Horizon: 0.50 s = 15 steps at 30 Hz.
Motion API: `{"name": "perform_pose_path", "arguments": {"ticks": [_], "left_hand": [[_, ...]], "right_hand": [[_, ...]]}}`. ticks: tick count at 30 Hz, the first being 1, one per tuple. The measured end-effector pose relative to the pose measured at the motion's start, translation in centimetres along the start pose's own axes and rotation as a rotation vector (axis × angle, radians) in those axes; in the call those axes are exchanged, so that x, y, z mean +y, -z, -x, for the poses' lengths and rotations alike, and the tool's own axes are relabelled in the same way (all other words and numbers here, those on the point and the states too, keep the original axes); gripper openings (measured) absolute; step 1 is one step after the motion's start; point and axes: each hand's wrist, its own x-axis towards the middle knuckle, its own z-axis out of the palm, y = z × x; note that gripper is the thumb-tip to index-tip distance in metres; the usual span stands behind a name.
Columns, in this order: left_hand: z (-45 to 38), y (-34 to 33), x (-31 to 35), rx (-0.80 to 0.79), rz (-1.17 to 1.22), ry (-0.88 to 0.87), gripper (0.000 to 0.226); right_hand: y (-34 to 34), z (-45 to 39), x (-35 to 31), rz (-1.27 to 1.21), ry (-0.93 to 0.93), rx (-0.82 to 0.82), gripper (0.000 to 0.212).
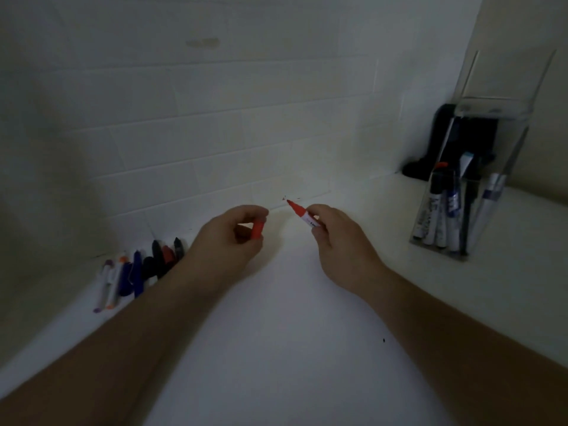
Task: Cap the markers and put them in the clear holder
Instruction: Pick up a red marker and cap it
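While the left hand [229, 241] pinches a small orange cap [257, 230], the right hand [333, 232] grips an uncapped orange-tipped marker [302, 215]; bare white counter [276, 318] separates them from the clear plastic holder [461, 192] at the right wall.

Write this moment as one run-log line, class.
step: capping | left hand: holds red cap | right hand: holds uncapped red marker | clear holder: several markers inside | loose markers: at left

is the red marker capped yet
Uncapped: the red marker in the right hand shows its bare tip; the left hand holds the cap.
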Motion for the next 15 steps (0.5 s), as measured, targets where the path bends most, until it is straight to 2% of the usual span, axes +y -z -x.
{"name": "perform_pose_path", "arguments": {"ticks": [5,9,15], "left_hand": [[-0.3,0.2,-0.6,0.026,0.208,0.085,0.052],[-0.2,0.3,-0.5,0.059,0.219,0.056,0.048],[-0.5,0.1,-1.0,0.074,0.189,-0.002,0.04]], "right_hand": [[0.1,-0.1,-0.1,0.004,0.007,0.011,0.026],[0.5,0.1,-0.8,0.023,0.091,0.043,0.013],[0.3,0.4,-1.4,0.058,0.14,0.008,0.015]]}}
